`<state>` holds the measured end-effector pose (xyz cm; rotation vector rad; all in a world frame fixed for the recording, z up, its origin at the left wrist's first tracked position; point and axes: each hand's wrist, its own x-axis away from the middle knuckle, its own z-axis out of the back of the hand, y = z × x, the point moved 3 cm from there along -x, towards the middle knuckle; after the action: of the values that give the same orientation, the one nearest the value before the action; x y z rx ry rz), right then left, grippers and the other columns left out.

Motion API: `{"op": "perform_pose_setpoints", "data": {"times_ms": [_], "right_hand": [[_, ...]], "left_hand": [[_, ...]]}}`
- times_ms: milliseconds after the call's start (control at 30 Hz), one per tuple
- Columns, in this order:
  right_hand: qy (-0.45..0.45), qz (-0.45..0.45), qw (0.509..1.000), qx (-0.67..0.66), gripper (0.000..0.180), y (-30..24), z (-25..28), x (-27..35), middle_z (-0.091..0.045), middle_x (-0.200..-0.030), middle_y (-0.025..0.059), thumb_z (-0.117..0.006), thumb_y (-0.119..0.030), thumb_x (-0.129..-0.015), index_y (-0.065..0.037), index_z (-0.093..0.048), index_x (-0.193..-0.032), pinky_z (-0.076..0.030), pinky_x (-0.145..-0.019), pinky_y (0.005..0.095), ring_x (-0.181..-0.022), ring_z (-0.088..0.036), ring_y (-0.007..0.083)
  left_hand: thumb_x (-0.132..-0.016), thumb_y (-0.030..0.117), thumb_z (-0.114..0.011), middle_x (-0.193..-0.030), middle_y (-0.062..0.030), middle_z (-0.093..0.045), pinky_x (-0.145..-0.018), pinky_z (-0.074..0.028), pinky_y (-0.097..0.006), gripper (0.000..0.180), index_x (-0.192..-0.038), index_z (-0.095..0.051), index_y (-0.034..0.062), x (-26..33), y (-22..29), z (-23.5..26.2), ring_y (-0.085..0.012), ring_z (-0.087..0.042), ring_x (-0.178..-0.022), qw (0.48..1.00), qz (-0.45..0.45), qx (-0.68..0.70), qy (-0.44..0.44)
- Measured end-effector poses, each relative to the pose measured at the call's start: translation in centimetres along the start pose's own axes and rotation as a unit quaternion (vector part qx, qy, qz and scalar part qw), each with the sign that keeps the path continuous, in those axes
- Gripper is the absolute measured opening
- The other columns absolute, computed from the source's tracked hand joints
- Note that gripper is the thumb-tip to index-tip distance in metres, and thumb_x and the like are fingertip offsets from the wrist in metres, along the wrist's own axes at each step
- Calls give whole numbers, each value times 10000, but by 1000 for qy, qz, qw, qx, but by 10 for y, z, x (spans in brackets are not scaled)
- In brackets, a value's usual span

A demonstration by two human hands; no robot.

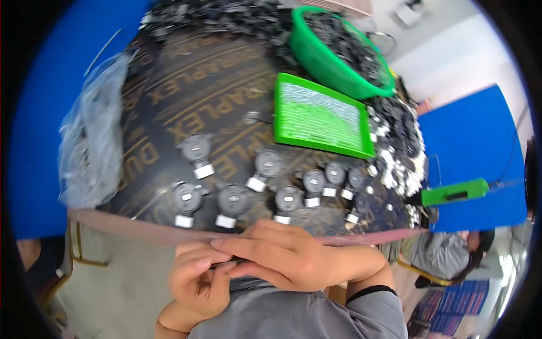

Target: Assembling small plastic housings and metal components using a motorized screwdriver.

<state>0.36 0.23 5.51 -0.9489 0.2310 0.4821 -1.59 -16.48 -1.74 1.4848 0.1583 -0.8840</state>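
Note:
My left hand (197, 278) and my right hand (282, 254) meet just off the table's near edge, fingers closed together. Between their fingertips is a small dark part (232, 261), mostly hidden, so its exact kind does not show. Beyond them on the table lie several round dark grey plastic pieces, each with a white tab. One such round piece (232, 199) is nearest my hands. Another round piece (288, 198) lies a little to its right, and a third round piece (188, 196) to its left.
A green tray (276, 107) holds rows of small silvery pieces. Behind it, a green basin (307, 53) is filled with black parts. Black parts (220, 20) heap at the back, white parts (398, 175) at right. A plastic bag (96, 135) lies left; a green electric screwdriver (454, 192) right.

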Motion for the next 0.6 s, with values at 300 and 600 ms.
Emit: {"op": "perform_pose_setpoints", "data": {"times_ms": [300, 600], "right_hand": [[774, 27, 573, 266, 281, -12, 150, 203, -608, -930, 83, -525, -185, -1008, 41, -555, -1173, -457, -672, 257, -760, -547, 153], [639, -346, 644, 241, 413, 159, 301, 311, -686, -1038, 114, -678, -236, -923, 26, -589, -1230, -511, -735, 278, -860, -649, 163]], "left_hand": [[-778, -97, -686, -990, -154, -631, -739, -517, -303, 450, -1177, -501, -2, -16, 2, -78, -240, -627, -840, 990, 59, 118, -53], [-802, -108, -659, -943, -145, -663, -678, -550, -284, 310, -1087, -582, -13, -11, 3, -142, -208, -653, -830, 976, 140, 124, -111]]}}
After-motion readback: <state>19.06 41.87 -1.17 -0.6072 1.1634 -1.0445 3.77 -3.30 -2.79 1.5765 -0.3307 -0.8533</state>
